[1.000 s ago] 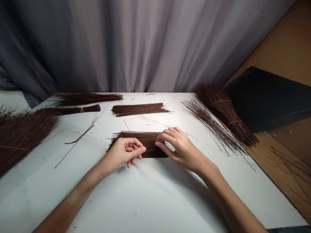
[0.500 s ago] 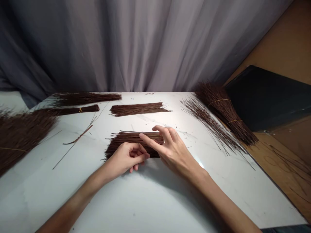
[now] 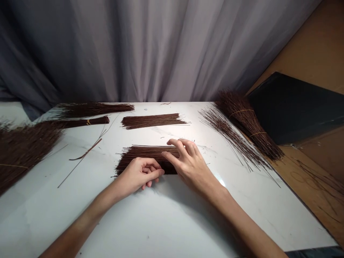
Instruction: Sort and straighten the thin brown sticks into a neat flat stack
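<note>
The near pile of dark brown twigs (image 3: 150, 152) lies crosswise on the bench (image 3: 150, 215), straight in front of the person, probably so that both hands can reach it without stretching; its stems run side by side, which likely keeps them from tangling. They look thin, stiff and almost straight, massed into a flat, dense layer, with the left ends staggered and a few tips jutting out; the right end is mostly hidden. The left hand (image 3: 141, 173) is at the pile's front edge, fingers curled and the thumb close to the index fingertip, a narrow pose that would suit a fine stem, though I cannot tell whether one is pinched there. The right hand (image 3: 189, 161) is over the right end, thumb and fingers spread wide with nothing visible between them. Behind sits a smaller pile (image 3: 152, 121), parallel to the near one and apart from it, seemingly to keep the two lots separate. To the left, a brown strip (image 3: 87, 150) crosses a few loose stems. On the right, loose twigs (image 3: 231, 134) fan out beside a thick bundle (image 3: 247, 122), whose yellow bands presumably hold it together. A grey curtain (image 3: 150, 50) hangs behind the bench.
</note>
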Demonstrator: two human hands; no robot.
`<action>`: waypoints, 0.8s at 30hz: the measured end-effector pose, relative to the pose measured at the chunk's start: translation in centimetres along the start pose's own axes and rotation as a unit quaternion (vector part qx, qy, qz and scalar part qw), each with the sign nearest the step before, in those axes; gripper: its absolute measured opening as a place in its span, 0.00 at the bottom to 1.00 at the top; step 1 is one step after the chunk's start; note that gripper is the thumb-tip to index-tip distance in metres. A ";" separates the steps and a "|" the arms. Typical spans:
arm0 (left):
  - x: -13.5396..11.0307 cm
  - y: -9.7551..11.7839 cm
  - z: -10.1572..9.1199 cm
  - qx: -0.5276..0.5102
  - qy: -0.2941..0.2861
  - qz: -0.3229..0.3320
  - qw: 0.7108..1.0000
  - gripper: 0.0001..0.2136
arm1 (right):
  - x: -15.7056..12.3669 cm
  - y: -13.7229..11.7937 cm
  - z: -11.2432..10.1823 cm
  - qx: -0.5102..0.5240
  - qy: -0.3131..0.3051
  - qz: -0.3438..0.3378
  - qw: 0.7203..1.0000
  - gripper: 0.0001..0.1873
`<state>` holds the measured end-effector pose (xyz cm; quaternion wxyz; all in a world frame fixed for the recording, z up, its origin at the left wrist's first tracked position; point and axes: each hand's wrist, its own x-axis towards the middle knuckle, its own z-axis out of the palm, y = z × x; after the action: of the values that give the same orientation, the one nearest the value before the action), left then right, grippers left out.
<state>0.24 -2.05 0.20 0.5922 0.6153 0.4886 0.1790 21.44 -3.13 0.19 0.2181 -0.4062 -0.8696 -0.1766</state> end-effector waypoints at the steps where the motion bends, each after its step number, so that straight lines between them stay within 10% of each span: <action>1: 0.0 0.1 -0.1 -0.001 0.006 0.002 1.000 0.12 | 0.0 0.1 0.0 0.001 -0.002 0.001 1.000 0.14; 24: -0.2 0.3 -0.5 -0.005 0.071 0.055 0.996 0.14 | -0.1 1.2 0.4 0.013 -0.052 0.041 0.998 0.17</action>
<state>-0.09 -1.87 0.63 0.5486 0.6239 0.4937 0.2571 22.40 -2.29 -0.06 0.1848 -0.4474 -0.8647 -0.1343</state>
